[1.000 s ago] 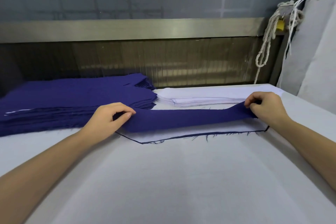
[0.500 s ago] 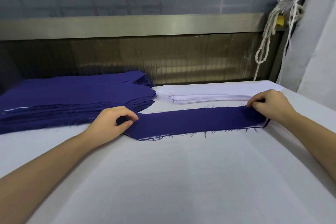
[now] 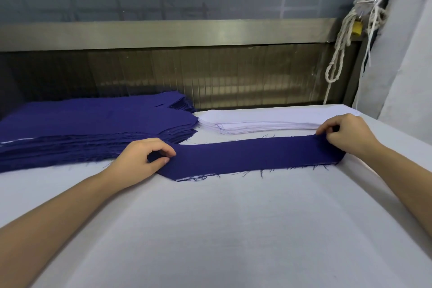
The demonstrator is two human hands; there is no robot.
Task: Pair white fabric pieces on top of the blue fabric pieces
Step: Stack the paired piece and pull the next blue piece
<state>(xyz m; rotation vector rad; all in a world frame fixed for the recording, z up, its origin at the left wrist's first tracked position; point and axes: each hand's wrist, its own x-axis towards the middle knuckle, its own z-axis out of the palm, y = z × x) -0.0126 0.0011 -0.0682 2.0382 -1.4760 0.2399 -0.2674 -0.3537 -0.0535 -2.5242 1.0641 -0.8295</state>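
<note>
I see only a thin white fabric edge [image 3: 187,179] under the long dark-blue fabric strip [image 3: 252,156]. My left hand [image 3: 140,159] fingers pinch its left end, right hand [image 3: 348,133] fingers its right.

We see a garment workshop: stacked blue cut pieces [image 3: 93,124], white pieces [image 3: 261,121], cloth-covered cutting table [image 3: 222,229].

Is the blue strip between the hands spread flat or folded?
Spread flat: the blue strip lies full length on the table, left hand pinching one end, right hand the other; no fold shows.
</note>
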